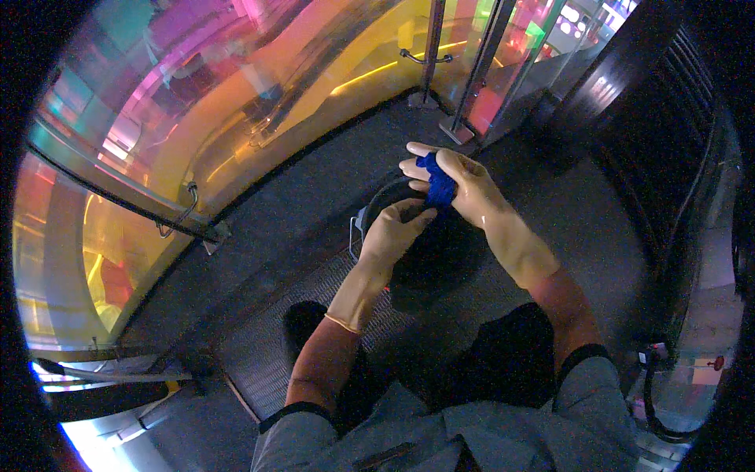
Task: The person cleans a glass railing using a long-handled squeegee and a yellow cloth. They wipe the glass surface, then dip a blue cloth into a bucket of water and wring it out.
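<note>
Both of my hands wear pale rubber gloves reaching up the forearms. A dark blue cloth [439, 180] lies bunched across the palm of my right hand [466, 183], with the thumb over it and the fingers partly spread. My left hand [398, 230] has its fingertips at the cloth's lower end; whether they pinch it is too dark to tell. Beneath the hands stands a dark, round bucket [368, 206], with a wire handle at its left side. Its contents are hidden in shadow.
Colored, curved glass panels [236, 118] with metal handles rise at the left and ahead. A ribbed metal floor plate [265, 348] lies at lower left. Black ridged panels [678, 88] stand at right, and a curved black hose-like part [652, 407] is at lower right.
</note>
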The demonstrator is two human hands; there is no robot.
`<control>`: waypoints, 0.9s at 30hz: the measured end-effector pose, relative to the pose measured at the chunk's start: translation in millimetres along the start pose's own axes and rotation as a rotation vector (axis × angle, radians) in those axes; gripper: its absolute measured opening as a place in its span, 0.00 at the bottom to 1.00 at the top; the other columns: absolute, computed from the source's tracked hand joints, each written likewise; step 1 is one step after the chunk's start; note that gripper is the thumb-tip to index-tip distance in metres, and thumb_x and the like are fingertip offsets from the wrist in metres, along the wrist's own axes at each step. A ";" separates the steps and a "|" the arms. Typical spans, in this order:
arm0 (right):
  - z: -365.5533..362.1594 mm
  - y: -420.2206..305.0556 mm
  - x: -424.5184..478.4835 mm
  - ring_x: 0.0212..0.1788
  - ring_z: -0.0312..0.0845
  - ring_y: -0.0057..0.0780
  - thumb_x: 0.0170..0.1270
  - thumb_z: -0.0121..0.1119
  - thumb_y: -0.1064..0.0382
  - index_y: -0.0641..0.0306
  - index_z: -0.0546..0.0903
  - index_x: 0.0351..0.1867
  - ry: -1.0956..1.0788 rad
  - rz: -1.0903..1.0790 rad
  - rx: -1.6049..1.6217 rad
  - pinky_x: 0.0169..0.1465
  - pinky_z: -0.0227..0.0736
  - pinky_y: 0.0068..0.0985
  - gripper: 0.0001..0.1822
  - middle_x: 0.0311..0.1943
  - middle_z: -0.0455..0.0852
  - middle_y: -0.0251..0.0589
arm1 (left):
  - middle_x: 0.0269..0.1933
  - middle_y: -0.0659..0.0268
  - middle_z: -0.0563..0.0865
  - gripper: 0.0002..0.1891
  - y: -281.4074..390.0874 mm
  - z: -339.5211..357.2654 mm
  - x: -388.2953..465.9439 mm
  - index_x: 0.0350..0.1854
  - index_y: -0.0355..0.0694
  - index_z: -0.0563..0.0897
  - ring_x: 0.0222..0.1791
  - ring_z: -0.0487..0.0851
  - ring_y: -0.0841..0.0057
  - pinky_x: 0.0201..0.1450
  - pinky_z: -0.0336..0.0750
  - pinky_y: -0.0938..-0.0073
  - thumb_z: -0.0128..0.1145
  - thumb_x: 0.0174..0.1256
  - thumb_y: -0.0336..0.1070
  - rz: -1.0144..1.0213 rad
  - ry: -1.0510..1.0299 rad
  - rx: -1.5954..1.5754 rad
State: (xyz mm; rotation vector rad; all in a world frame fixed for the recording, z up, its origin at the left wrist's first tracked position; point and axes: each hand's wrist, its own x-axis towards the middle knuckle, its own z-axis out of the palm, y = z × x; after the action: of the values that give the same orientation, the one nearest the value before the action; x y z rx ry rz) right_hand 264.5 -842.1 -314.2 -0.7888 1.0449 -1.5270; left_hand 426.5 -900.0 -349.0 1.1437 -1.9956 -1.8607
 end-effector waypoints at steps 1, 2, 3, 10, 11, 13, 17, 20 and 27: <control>-2.9 2.2 -0.2 0.54 0.81 0.33 0.74 0.47 0.47 0.66 0.75 0.61 0.019 -0.084 -0.176 0.58 0.74 0.29 0.26 0.51 0.84 0.48 | 0.43 0.64 0.88 0.24 2.1 2.0 -0.2 0.54 0.37 0.83 0.42 0.84 0.78 0.50 0.76 0.75 0.67 0.61 0.49 0.032 0.103 0.092; -0.6 0.3 -0.7 0.52 0.82 0.32 0.75 0.47 0.49 0.65 0.76 0.61 0.037 -0.190 -0.352 0.57 0.74 0.28 0.24 0.51 0.85 0.47 | 0.44 0.63 0.88 0.23 5.1 0.8 -3.7 0.53 0.38 0.83 0.42 0.84 0.76 0.51 0.76 0.75 0.66 0.62 0.49 0.033 0.159 0.099; 2.5 -3.1 -1.5 0.50 0.83 0.32 0.75 0.46 0.51 0.65 0.76 0.60 0.057 -0.295 -0.528 0.56 0.75 0.28 0.22 0.51 0.85 0.46 | 0.44 0.62 0.88 0.22 9.7 -0.2 -8.6 0.52 0.38 0.84 0.43 0.85 0.75 0.51 0.76 0.74 0.65 0.63 0.48 0.033 0.215 0.106; -24.1 43.7 8.6 0.43 0.84 0.28 0.75 0.48 0.59 0.60 0.82 0.52 -0.023 -0.136 -0.989 0.50 0.76 0.25 0.14 0.45 0.88 0.42 | 0.52 0.61 0.85 0.22 -22.7 -18.9 5.3 0.65 0.42 0.74 0.48 0.84 0.77 0.53 0.78 0.76 0.56 0.70 0.38 0.224 0.380 0.190; -43.3 75.3 13.4 0.44 0.82 0.26 0.74 0.49 0.60 0.60 0.82 0.52 -0.088 -0.035 -0.939 0.50 0.75 0.25 0.14 0.44 0.88 0.42 | 0.55 0.62 0.83 0.26 -22.0 -19.6 6.8 0.69 0.44 0.68 0.50 0.83 0.75 0.52 0.79 0.76 0.57 0.70 0.38 0.164 0.308 0.100; -28.4 73.5 9.3 0.47 0.81 0.28 0.72 0.51 0.61 0.60 0.82 0.52 -0.205 0.198 -1.062 0.51 0.75 0.26 0.14 0.45 0.87 0.43 | 0.56 0.61 0.82 0.25 -32.8 -21.2 11.6 0.69 0.45 0.67 0.51 0.82 0.72 0.55 0.78 0.73 0.55 0.72 0.39 0.057 0.176 -0.112; -54.8 143.5 16.5 0.51 0.80 0.32 0.69 0.53 0.62 0.63 0.82 0.51 -0.257 0.114 -0.756 0.52 0.75 0.28 0.14 0.46 0.86 0.44 | 0.66 0.54 0.73 0.31 -83.8 -0.6 35.9 0.72 0.47 0.63 0.65 0.73 0.60 0.69 0.66 0.64 0.57 0.69 0.42 0.305 0.145 0.250; -70.8 164.6 42.2 0.54 0.79 0.36 0.70 0.52 0.60 0.66 0.80 0.53 -0.217 0.128 -0.943 0.54 0.73 0.30 0.16 0.50 0.84 0.47 | 0.68 0.51 0.72 0.36 -80.5 2.5 44.0 0.72 0.42 0.62 0.68 0.71 0.62 0.70 0.64 0.66 0.63 0.63 0.42 0.354 0.225 0.385; -50.7 103.9 27.2 0.57 0.76 0.53 0.71 0.41 0.40 0.66 0.81 0.51 0.158 0.448 -0.919 0.55 0.72 0.43 0.31 0.53 0.81 0.60 | 0.68 0.49 0.71 0.26 -28.3 8.9 20.0 0.67 0.38 0.69 0.67 0.70 0.57 0.70 0.64 0.65 0.52 0.69 0.40 0.247 -0.057 0.551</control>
State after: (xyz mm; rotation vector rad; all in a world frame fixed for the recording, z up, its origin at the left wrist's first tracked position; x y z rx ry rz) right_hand 254.6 -862.5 -430.8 -0.9528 1.9371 -0.6872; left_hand 418.8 -903.5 -383.7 0.8976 -2.6354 -1.2720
